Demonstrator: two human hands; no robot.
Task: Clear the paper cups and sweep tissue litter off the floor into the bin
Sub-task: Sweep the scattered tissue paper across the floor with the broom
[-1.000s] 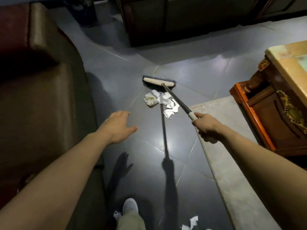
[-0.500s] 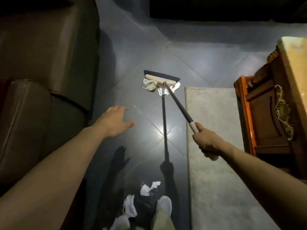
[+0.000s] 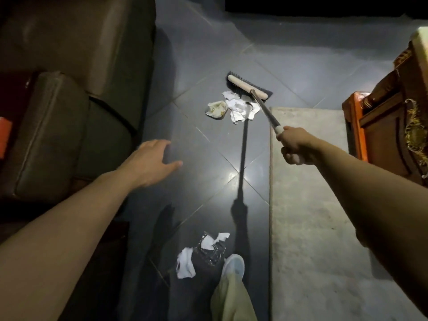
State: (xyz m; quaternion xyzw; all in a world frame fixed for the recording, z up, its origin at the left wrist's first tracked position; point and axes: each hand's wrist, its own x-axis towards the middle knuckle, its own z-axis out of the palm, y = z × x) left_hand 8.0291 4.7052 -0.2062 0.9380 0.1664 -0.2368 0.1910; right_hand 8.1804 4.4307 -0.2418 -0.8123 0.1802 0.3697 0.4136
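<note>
One broom (image 3: 259, 101) slants up-left from right grip (image 3: 295, 145) curled round handle; head touching tissue pile (image 3: 236, 107); left grip (image 3: 150, 161) spread, empty.

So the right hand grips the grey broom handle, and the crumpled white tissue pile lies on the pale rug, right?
Not quite. In the head view the right hand grips the grey broom handle, but the crumpled white tissue pile lies on the dark tiled floor, beside the pale rug.
</note>
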